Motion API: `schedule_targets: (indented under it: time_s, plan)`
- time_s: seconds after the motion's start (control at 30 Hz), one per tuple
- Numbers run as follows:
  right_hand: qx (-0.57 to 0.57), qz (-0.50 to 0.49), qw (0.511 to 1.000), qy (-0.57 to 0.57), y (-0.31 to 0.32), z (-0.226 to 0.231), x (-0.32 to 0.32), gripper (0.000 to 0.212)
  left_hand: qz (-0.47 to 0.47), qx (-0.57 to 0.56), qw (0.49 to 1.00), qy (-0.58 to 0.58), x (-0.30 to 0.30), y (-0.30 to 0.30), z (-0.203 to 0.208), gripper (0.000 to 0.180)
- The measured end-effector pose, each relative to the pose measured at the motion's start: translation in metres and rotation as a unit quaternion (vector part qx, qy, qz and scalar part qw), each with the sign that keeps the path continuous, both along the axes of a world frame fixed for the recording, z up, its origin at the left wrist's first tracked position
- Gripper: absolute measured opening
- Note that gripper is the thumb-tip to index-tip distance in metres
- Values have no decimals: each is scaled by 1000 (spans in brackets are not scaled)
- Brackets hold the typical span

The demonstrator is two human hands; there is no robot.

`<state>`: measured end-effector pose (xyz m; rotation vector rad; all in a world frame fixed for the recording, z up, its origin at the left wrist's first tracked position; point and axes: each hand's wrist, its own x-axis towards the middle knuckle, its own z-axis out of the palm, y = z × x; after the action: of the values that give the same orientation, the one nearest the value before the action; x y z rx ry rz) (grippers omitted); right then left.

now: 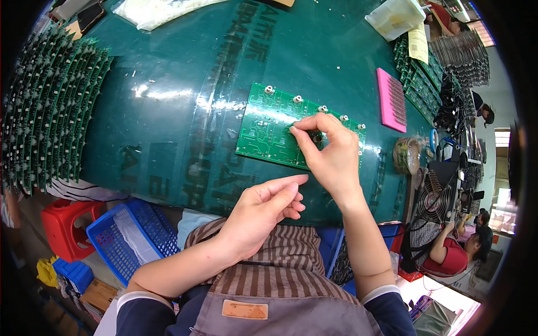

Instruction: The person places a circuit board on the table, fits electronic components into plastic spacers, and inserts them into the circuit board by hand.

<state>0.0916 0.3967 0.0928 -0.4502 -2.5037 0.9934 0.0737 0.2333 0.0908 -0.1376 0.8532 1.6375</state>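
Note:
A green circuit board (269, 120) lies flat on the green-covered table in front of me, with a row of several small silvery round connectors (297, 99) along its far edge. Over the board's middle, my right hand (335, 162) pinches thumb and index finger together; whatever sits between the tips is too small to name. Part of the board is hidden beneath that hand. Just off the near edge of the board hovers my left hand (255, 210), its index finger extended, its thumb pressed against the curled other fingers. What lies inside those fingers is hidden.
Stacked circuit boards (50, 112) rise at the left, and more boards (417, 78) stand at the far right. Right of my board are a pink pin-studded block (390, 101) and a tape roll (406, 155). A blue basket (120, 241) and red stool (64, 229) stand below the table.

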Motion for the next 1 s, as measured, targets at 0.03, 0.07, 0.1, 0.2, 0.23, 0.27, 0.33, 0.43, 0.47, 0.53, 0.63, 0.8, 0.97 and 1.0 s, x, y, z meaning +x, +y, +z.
schedule_targets:
  time_s: [0.03, 0.07, 0.1, 0.2, 0.23, 0.27, 0.33, 0.43, 0.47, 0.53, 0.63, 0.8, 0.97, 1.0]
  plan:
    - [0, -1, 1000, 0, -1, -2, 0, 7, -1, 0, 1000, 0, 0, 1, 0, 36]
    - [20, 1, 1000, 17, -1, -3, 0, 8, 10, 4, 1000, 1, 0, 1, 1, 36]
    - [41, 2, 999, 33, -2, -4, 0, 8, 21, 8, 1000, 3, 0, 2, 1, 36]
    - [26, -14, 999, 44, -4, -6, 2, 9, 43, -16, 999, -11, 0, 5, 5, 30]
    - [28, -18, 999, 43, -5, -6, 2, 9, 39, -15, 999, -11, -1, 5, 4, 30]
    - [20, -11, 999, 40, -4, -6, 3, 9, 35, -12, 999, -14, -1, 4, 2, 30]
    - [17, -12, 999, 37, -2, -4, 4, 9, 25, -17, 999, -21, -2, 5, 3, 31]
    - [50, 60, 996, 52, 9, -1, 5, 7, 17, -31, 999, -18, -3, 3, 5, 32]
    - [26, 66, 997, 21, 16, 5, 6, 8, 17, -36, 999, -18, -3, 2, 4, 30]
    - [38, 31, 999, 16, 45, 10, 10, 9, 19, -29, 999, -11, -2, 0, 2, 30]
    - [129, -135, 982, -32, 113, 18, 27, 12, 22, -18, 1000, -9, -2, 0, 2, 29]
    - [257, -222, 931, -136, 199, 10, 65, 17, 0, -23, 1000, -16, -2, 3, 1, 24]
    - [180, -183, 954, -155, 214, 12, 67, 14, -7, -12, 1000, -3, -1, 6, 1, 24]
    - [187, -186, 950, -164, 215, 13, 69, 12, 2, -6, 1000, -12, 0, 8, 3, 25]
